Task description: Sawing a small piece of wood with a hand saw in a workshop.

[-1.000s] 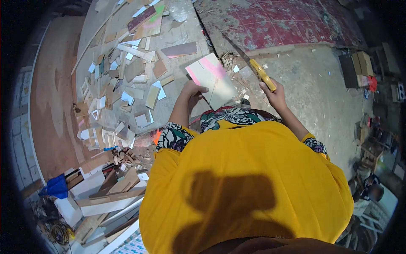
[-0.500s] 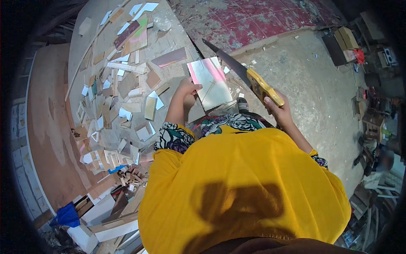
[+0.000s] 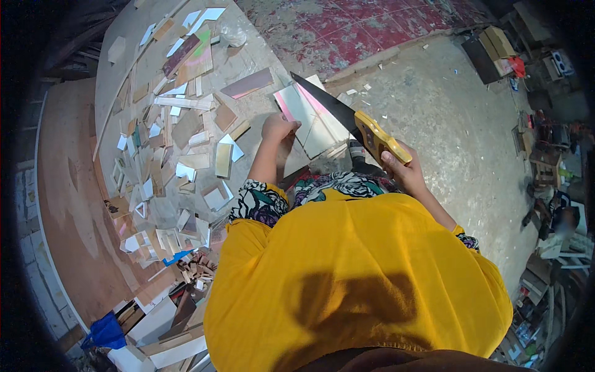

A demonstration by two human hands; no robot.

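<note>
We see the right hand (image 3: 401, 167) closed around the yellow handle of a handsaw (image 3: 350, 121) — a full grip, fingers wrapped under the handle. The dark blade runs up and to the left, its edge lying across a pale board (image 3: 310, 118) with a pink stripe along one side. The left hand (image 3: 279, 127) presses down on the board's near-left edge, fingers curled over it — holding it flat. The board lies at the near edge of a counter (image 3: 124, 74) littered with wood offcuts (image 3: 186, 161), small and mostly pale, well to the left of the hands. Right of the board is a grey concrete floor (image 3: 446, 124).
</note>
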